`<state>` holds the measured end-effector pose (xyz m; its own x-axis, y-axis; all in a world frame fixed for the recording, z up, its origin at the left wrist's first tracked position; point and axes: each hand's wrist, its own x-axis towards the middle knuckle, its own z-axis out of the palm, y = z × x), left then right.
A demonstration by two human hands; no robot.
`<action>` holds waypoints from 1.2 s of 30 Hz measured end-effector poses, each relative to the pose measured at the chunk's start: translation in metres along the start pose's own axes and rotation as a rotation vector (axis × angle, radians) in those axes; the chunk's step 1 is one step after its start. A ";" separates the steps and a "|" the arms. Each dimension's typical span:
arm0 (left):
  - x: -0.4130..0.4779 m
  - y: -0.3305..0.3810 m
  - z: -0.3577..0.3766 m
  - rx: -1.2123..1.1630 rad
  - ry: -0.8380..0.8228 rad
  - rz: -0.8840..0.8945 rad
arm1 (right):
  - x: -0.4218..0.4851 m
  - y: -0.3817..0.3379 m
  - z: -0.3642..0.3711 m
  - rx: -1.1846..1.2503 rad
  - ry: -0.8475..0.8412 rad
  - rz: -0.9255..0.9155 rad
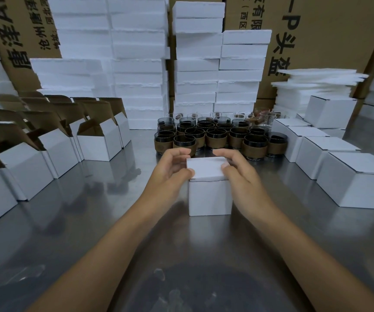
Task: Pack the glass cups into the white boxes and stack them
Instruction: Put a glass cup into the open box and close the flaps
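Observation:
A small white box (209,197) stands on the steel table (91,221) in front of me, its lid down. My left hand (170,170) curls around the lid's left edge, thumb on the near corner. My right hand (235,170) grips the lid's right edge the same way. Behind the box stand several dark glass cups (219,137) with brown sleeves. Whatever is inside the box is hidden.
Open white boxes (96,143) with raised brown flaps line the left side. Closed white boxes (357,179) sit in a row on the right. Tall stacks of white foam (136,64) and brown cartons (316,30) fill the back.

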<state>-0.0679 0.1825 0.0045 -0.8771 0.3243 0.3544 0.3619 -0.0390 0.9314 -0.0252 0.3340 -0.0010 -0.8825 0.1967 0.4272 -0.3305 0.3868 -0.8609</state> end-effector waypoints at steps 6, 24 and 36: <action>0.002 -0.007 0.000 0.034 0.021 0.044 | -0.006 0.000 0.002 -0.227 0.114 -0.153; 0.005 -0.018 0.001 0.113 0.071 -0.043 | -0.006 0.007 -0.004 -0.410 0.195 -0.051; 0.021 -0.037 0.002 0.160 0.131 -0.123 | 0.083 -0.037 -0.087 -0.232 0.528 0.029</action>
<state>-0.0987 0.1921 -0.0224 -0.9472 0.1920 0.2569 0.2865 0.1469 0.9467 -0.0578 0.4141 0.0901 -0.5840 0.6103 0.5353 -0.1737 0.5502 -0.8168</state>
